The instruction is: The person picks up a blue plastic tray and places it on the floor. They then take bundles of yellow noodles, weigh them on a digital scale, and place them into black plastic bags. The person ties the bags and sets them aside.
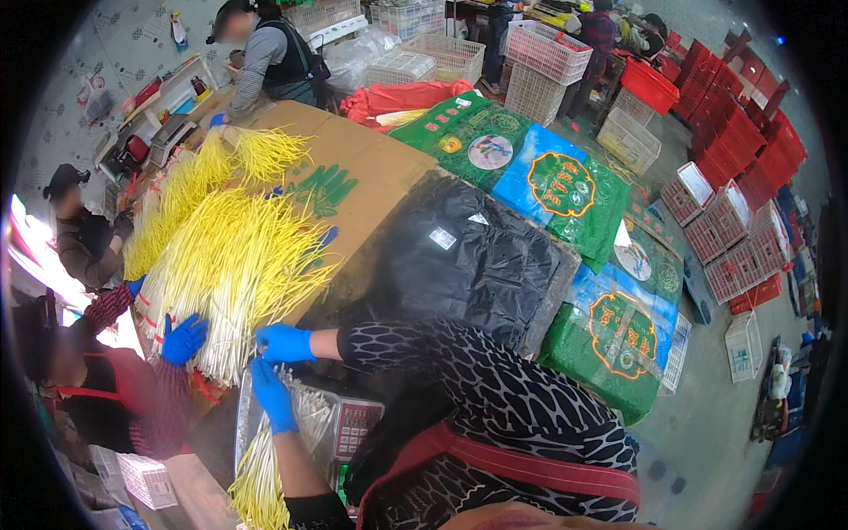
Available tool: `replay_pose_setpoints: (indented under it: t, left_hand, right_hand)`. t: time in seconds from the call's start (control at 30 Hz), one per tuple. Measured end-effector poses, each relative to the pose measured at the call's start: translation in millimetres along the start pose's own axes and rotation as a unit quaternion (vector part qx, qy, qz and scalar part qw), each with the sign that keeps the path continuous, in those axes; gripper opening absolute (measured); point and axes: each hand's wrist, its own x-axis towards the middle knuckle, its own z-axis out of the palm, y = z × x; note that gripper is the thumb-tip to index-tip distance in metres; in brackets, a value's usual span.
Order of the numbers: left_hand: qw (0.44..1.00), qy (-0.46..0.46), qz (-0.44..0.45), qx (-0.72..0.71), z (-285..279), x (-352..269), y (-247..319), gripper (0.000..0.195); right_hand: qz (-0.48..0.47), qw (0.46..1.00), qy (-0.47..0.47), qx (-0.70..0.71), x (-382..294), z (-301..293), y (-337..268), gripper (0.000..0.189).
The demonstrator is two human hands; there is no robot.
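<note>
Both of my hands wear blue gloves and meet above the near end of a metal weighing pan (pixel 242 414). My right hand (pixel 286 343) has its fingers bent together, close to the white stalk ends of a large pile of yellow chives (pixel 245 265). Just below it, my left hand (pixel 273 394) reaches up with its fingertips near the right hand's. Whether anything thin is pinched between them is too small to tell. Under my left hand and forearm, loose yellow chives (pixel 262 467) lie in the pan. Beside the pan is the scale's red keypad (pixel 358 430).
A co-worker's blue-gloved hand (pixel 184 339) rests by the pile's white ends, left of mine. Black plastic sheeting (pixel 457 258) and brown cardboard (pixel 371 156) cover the table. Green printed packages (pixel 609 338) line its right side. Red crates (pixel 729 139) are stacked beyond.
</note>
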Motion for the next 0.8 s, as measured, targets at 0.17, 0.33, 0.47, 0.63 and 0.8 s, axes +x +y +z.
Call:
replay_pose_setpoints:
  t: [0.17, 0.33, 0.47, 0.63, 0.8]
  left_hand:
    - [0.995, 0.017, -0.032, -0.092, 1.0, 0.7, 7.7, 0.027]
    - [0.995, -0.016, 0.042, 0.084, 6.4, -10.3, 31.8, 0.021]
    - [0.991, -0.017, 0.043, 0.122, 6.8, -11.3, 33.8, 0.021]
    - [0.997, 0.018, 0.019, 0.067, -1.4, -12.8, 18.2, 0.022]
    - [1.0, 0.015, 0.013, 0.018, 3.2, -11.1, 26.0, 0.026]
  right_hand:
    - [0.175, 0.9, 0.01, 0.399, 1.6, 4.2, 4.3, 0.007]
    - [0.178, 0.95, -0.098, 0.238, -1.9, -19.7, 14.5, 0.01]
    - [-0.012, 0.989, -0.08, -0.125, 13.5, -39.5, 19.3, 0.008]
    - [0.003, 0.966, 0.15, -0.21, 48.0, -81.4, 73.9, 0.013]
    - [0.05, 0.944, 0.257, -0.202, 26.4, -108.4, 152.8, 0.025]
